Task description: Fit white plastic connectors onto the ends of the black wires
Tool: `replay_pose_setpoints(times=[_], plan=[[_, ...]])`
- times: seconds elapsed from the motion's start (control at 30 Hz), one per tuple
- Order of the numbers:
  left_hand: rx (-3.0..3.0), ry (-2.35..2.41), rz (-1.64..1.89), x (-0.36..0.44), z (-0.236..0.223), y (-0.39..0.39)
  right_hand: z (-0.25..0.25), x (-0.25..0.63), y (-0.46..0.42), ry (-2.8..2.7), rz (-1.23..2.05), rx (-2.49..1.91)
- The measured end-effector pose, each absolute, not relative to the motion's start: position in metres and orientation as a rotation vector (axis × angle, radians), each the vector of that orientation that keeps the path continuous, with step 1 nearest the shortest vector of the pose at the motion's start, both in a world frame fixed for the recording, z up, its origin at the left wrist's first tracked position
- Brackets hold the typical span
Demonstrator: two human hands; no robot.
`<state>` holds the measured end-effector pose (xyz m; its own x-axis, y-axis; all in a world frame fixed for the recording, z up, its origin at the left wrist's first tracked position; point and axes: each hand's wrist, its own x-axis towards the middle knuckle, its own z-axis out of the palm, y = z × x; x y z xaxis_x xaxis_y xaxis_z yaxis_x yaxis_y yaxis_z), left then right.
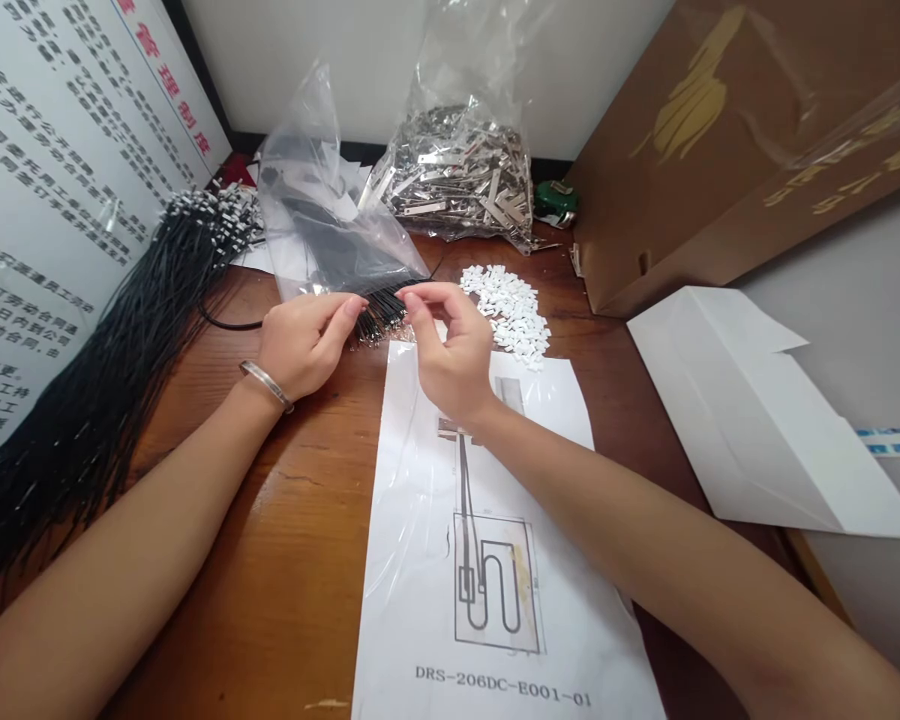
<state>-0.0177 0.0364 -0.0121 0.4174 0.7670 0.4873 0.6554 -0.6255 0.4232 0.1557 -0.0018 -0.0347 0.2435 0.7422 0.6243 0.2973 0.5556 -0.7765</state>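
My left hand (300, 340), with a metal bangle at the wrist, is closed in a pinch; a single black wire (229, 324) runs into it from the left. Facing it, my right hand (450, 345) pinches thumb against forefinger, and what lies between them is too small to make out. A short gap separates the two sets of fingertips. Just behind them, the stripped ends of a bundle of black wires (382, 312) stick out of a clear plastic bag (337, 225). White plastic connector housings (506, 310) lie in a loose pile beyond my right hand.
A printed drawing sheet (412, 600) lies under my right forearm. Many black wires with white ends (172, 270) are heaped at the left. A bag of metal strips (457, 175), a green tape measure (556, 203), a brown box (690, 150) and a folded white carton (750, 430) stand around.
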Motion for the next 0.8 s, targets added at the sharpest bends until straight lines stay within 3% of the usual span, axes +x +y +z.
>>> replay_pose_setpoints(times=[0.1,0.4,0.63,0.8], plan=[[2.545,1.252,0.941,-0.018,-0.014,0.038,-0.038,0.156,0.002,-1.182,0.418,-1.0],[2.508,0.569,0.711,-0.02,-0.008,0.032,-0.047,0.168,0.017,-0.99,0.442,-1.093],[2.075,0.615,0.634,-0.009,0.0,0.02,-0.052,0.175,0.022,-0.935,0.489,-1.199],[1.638,0.61,0.422,-0.013,0.004,0.023,-0.051,0.177,0.023,-0.912,0.327,-1.242]])
